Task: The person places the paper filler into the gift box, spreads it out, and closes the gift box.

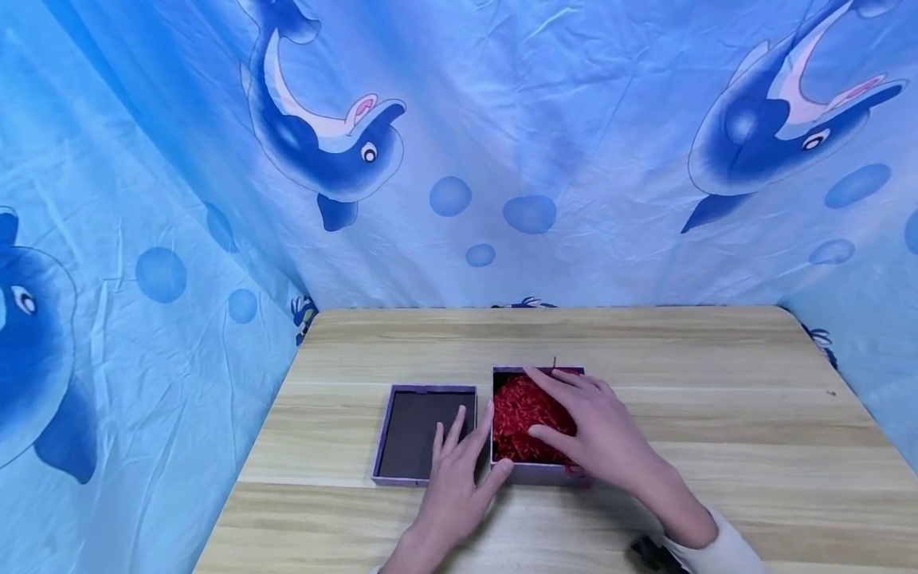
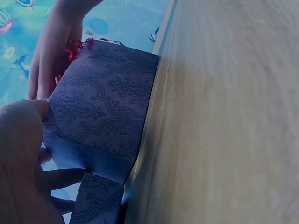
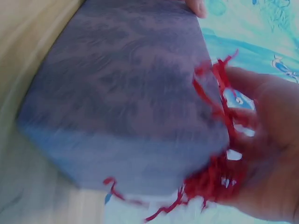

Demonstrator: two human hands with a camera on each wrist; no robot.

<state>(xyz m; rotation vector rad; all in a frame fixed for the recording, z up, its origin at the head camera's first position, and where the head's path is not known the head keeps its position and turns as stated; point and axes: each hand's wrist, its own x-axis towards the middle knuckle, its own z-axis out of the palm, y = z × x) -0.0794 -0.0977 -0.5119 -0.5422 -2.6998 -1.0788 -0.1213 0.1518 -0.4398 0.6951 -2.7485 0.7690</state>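
A deep purple box (image 1: 534, 475) with a dark damask pattern on its outer wall (image 2: 105, 93) stands uncovered on the table. Red shredded paper (image 1: 522, 414) fills it, and some strands (image 3: 215, 179) hang over the right side. My right hand (image 1: 610, 434) lies over the filling, its fingers spread toward the back rim and its thumb above the paper. Against the box's front left corner rests my left hand (image 1: 459, 490), thumb at the rim and index finger along the left wall. Its other fingers reach over the matching shallow lid (image 1: 407, 434), dark inside.
The box and lid stand side by side on a wood-grain table (image 1: 323, 446). A blue dolphin-print curtain (image 1: 459, 119) hangs behind and beside it. Near the right sleeve (image 1: 724, 546) is a black object (image 1: 654, 552), partly out of view.
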